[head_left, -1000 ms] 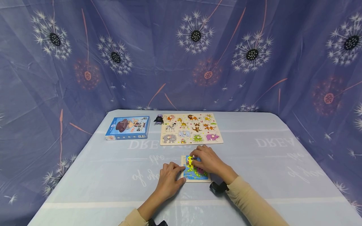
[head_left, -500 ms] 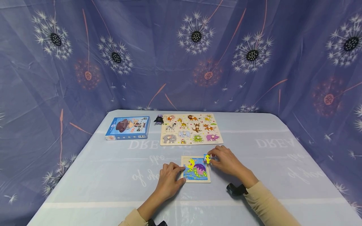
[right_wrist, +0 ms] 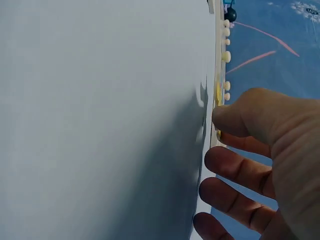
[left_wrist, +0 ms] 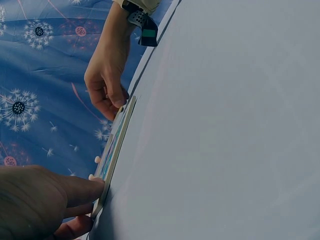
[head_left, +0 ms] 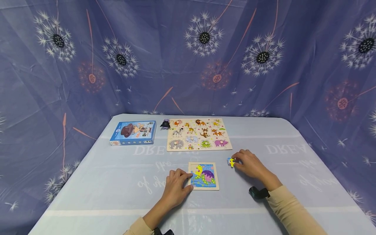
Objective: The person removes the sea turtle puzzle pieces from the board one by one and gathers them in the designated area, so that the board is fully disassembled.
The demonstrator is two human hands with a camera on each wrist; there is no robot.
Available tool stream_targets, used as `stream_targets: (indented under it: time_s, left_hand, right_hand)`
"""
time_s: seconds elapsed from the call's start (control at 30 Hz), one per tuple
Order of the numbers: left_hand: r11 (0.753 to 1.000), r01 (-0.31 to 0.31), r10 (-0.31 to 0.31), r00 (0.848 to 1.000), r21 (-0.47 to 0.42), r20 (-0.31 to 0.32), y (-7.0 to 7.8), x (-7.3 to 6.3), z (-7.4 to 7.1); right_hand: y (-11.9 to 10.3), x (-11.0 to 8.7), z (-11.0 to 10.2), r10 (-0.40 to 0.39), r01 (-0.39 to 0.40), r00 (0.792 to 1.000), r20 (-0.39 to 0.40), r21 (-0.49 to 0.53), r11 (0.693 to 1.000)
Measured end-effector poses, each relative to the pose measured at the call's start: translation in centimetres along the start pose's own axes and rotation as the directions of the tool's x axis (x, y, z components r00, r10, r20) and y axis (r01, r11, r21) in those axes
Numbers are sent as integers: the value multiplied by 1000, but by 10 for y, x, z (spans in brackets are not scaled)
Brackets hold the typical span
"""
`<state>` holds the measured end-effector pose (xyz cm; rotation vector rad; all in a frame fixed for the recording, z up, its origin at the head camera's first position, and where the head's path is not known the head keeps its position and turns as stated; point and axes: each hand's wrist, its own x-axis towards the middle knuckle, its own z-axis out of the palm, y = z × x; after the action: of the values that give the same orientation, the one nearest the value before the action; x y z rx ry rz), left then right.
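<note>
In the head view, a small framed jigsaw puzzle (head_left: 202, 187) with a yellow creature and a purple shell lies flat on the table. My left hand (head_left: 175, 186) rests at its left edge, index fingertip and thumb touching the border. The left wrist view shows the same puzzle (left_wrist: 119, 145) edge-on, with fingers of the left hand (left_wrist: 40, 200) against it. To the right of the puzzle, my right hand (head_left: 251, 165) pinches a blue and yellow puzzle piece (head_left: 231, 162) close over the table. In the right wrist view, the thumb and index of the right hand (right_wrist: 270, 150) mostly hide the piece.
Behind the puzzle lies a wooden animal peg puzzle (head_left: 199, 134) with knobs. A blue box (head_left: 133, 133) sits at the back left, and a small black object (head_left: 165, 124) stands beside the peg puzzle's corner. A dandelion-patterned curtain (head_left: 164, 65) hangs behind the table (head_left: 97, 192).
My right hand has lifted the puzzle piece from the upper left of the framed puzzle and carried it right, past the frame. The left hand has stayed in place.
</note>
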<state>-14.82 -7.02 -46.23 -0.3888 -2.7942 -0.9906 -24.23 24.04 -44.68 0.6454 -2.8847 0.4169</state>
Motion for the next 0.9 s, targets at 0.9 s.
stream_targets:
  time_s: [0.9]
  left_hand:
    - [1000, -2, 2, 1000, 9, 4, 0, 0, 0]
  right_hand:
    - [9, 2, -1, 48, -48, 998, 43, -8, 999]
